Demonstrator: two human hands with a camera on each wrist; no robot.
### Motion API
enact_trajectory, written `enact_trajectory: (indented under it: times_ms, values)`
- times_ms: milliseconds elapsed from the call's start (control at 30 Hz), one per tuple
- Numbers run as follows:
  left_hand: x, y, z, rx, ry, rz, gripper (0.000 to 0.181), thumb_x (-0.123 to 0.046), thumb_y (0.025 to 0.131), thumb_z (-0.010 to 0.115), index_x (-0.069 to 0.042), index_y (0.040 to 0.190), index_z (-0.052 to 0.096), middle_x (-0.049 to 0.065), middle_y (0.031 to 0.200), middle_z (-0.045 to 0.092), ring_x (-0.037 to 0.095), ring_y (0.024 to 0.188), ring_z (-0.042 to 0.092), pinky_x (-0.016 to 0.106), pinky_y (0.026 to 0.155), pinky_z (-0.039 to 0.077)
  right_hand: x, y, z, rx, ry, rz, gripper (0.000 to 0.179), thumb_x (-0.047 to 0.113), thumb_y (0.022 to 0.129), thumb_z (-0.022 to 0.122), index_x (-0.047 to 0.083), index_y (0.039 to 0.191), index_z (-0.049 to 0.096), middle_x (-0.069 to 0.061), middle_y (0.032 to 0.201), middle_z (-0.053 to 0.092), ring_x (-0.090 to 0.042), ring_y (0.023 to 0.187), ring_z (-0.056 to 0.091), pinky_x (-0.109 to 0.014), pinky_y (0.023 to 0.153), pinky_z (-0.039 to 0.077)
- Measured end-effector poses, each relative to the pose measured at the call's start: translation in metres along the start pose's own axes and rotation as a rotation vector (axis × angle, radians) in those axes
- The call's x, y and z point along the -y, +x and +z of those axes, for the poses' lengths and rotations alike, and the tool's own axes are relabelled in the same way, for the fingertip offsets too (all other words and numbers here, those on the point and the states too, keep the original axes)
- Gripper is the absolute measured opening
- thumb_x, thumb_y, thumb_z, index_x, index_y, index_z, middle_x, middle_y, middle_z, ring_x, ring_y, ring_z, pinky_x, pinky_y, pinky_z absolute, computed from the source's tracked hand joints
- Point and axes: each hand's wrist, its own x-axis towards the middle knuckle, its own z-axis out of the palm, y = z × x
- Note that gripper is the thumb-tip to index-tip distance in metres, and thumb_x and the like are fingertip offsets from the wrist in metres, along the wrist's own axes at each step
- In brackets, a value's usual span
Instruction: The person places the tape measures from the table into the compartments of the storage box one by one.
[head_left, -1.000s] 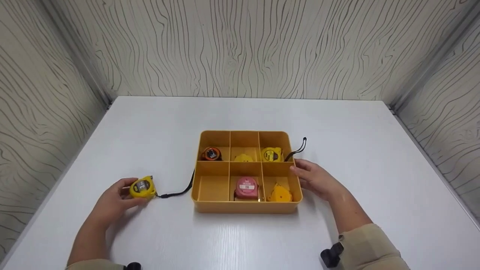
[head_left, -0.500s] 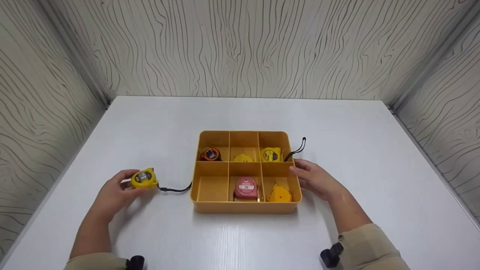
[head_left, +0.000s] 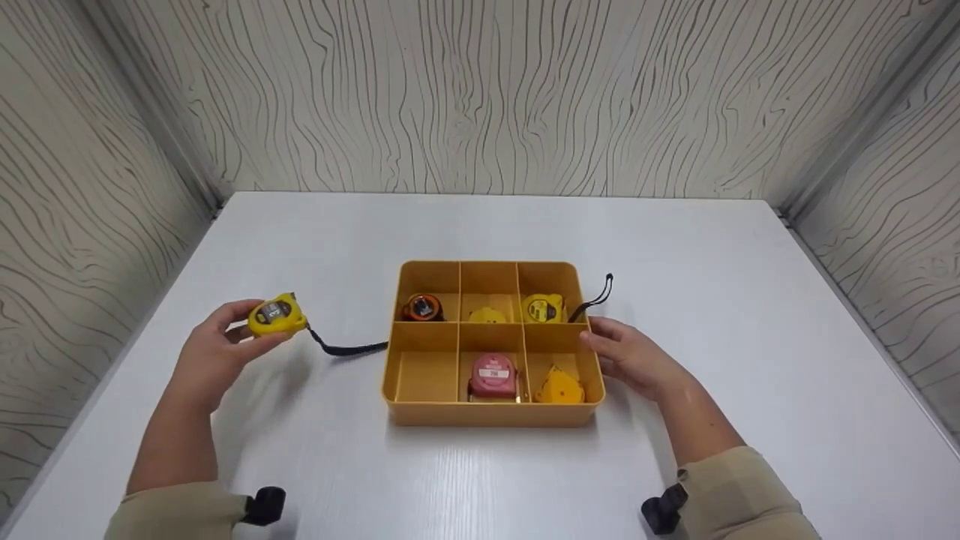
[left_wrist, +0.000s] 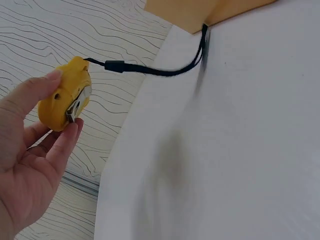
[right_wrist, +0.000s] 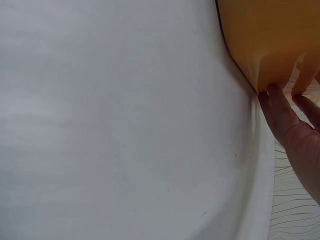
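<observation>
In the head view, my left hand (head_left: 217,349) pinches a yellow tape measure (head_left: 276,316) between thumb and fingers, raised over the table left of the box. From the tape measure a black wrist strap (left_wrist: 155,71) runs right to the lower edge of the box's left wall, where its end is hidden. The yellow-orange box (head_left: 491,415) has two rows of compartments. My right hand (head_left: 634,356) lies against the box's right side, fingertips (right_wrist: 275,90) touching the outer wall.
Inside the box sit an orange-and-black tape measure (head_left: 424,307), a yellow piece (head_left: 487,316), a yellow tape measure (head_left: 543,308), a pink tape measure (head_left: 493,376) and a yellow wedge-like piece (head_left: 561,386). A black strap loop (head_left: 600,294) sticks out over the right rim. Patterned walls (head_left: 480,97) enclose the white table (head_left: 487,232).
My left hand has lifted the yellow tape measure up and away from me, and its strap has shifted with it. The right hand and the box stay nearly still.
</observation>
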Motion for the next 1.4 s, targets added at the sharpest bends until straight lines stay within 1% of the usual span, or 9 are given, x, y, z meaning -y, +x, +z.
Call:
enact_trajectory:
  times_ms: [167,267,400,567,733,900,1000,1200,1400]
  values:
    - [-0.015,-0.002,-0.002,-0.011,-0.012,0.048,0.084,-0.047,0.072,0.072,-0.013,0.138,0.034,0.011,0.139,0.036,0.027,0.125,0.039,0.039,0.1,0.039,0.0,0.0,0.0,0.003,-0.01,-0.003,0.075,0.046,0.083,0.061,0.011,0.142,0.031,-0.01,0.146,0.03,-0.027,0.13,0.036,-0.042,0.099,0.038]
    - [-0.023,-0.002,-0.002,-0.013,-0.009,0.074,0.082,-0.047,0.072,0.072,-0.013,0.137,0.036,0.01,0.137,0.037,0.025,0.123,0.041,0.038,0.099,0.04,-0.001,0.0,0.0,0.008,0.004,-0.009,0.073,0.044,0.084,0.061,0.011,0.142,0.031,-0.009,0.145,0.032,-0.027,0.129,0.037,-0.041,0.098,0.039]
    - [-0.034,0.0,-0.001,-0.02,-0.001,0.101,0.08,-0.047,0.072,0.072,-0.014,0.136,0.038,0.007,0.135,0.038,0.023,0.122,0.043,0.036,0.098,0.041,0.0,0.0,0.0,0.016,0.02,-0.017,0.071,0.041,0.085,0.06,0.009,0.142,0.03,-0.009,0.145,0.032,-0.026,0.129,0.037,-0.04,0.098,0.039]
    - [-0.049,0.0,-0.001,-0.019,-0.011,0.127,0.08,-0.047,0.072,0.072,-0.014,0.135,0.038,0.007,0.134,0.037,0.023,0.122,0.043,0.039,0.1,0.039,0.0,-0.001,0.0,0.018,0.016,-0.018,0.07,0.041,0.087,0.059,0.009,0.142,0.03,-0.01,0.146,0.03,-0.027,0.129,0.036,-0.041,0.098,0.039]
    - [-0.065,-0.002,0.0,-0.022,-0.031,0.157,0.077,-0.045,0.073,0.071,-0.015,0.135,0.038,0.006,0.133,0.039,0.021,0.121,0.045,0.035,0.098,0.04,0.001,-0.001,0.0,0.018,0.015,-0.017,0.066,0.039,0.088,0.058,0.01,0.141,0.032,-0.009,0.145,0.031,-0.027,0.129,0.036,-0.042,0.098,0.039]
    - [-0.078,-0.006,0.004,0.001,-0.054,0.202,0.071,-0.042,0.075,0.071,-0.014,0.133,0.041,0.005,0.131,0.039,0.019,0.117,0.048,0.021,0.091,0.044,0.001,-0.001,0.0,0.022,0.017,-0.015,0.065,0.037,0.089,0.057,0.01,0.142,0.031,-0.01,0.146,0.03,-0.028,0.13,0.035,-0.043,0.099,0.038]
    - [-0.086,-0.009,0.007,0.014,-0.078,0.224,0.069,-0.04,0.075,0.072,-0.013,0.131,0.042,0.004,0.129,0.041,0.017,0.114,0.05,0.017,0.087,0.045,0.001,-0.002,0.0,0.024,0.009,-0.015,0.066,0.038,0.089,0.057,0.01,0.142,0.031,-0.01,0.146,0.029,-0.028,0.13,0.034,-0.044,0.099,0.037]
    - [-0.104,-0.014,0.011,0.027,-0.124,0.248,0.065,-0.037,0.074,0.074,-0.015,0.128,0.045,0.002,0.125,0.043,0.014,0.111,0.052,0.019,0.087,0.046,0.001,-0.001,0.0,0.016,-0.001,-0.011,0.066,0.039,0.088,0.057,0.011,0.142,0.031,-0.009,0.147,0.029,-0.028,0.131,0.034,-0.044,0.1,0.036]
    - [-0.116,-0.017,0.017,0.057,-0.14,0.282,0.066,-0.039,0.072,0.075,-0.015,0.127,0.047,0.001,0.126,0.045,0.015,0.109,0.054,0.023,0.088,0.046,0.0,0.0,0.0,0.005,-0.005,-0.006,0.066,0.037,0.089,0.057,0.011,0.142,0.03,-0.009,0.146,0.031,-0.027,0.131,0.034,-0.043,0.1,0.036]
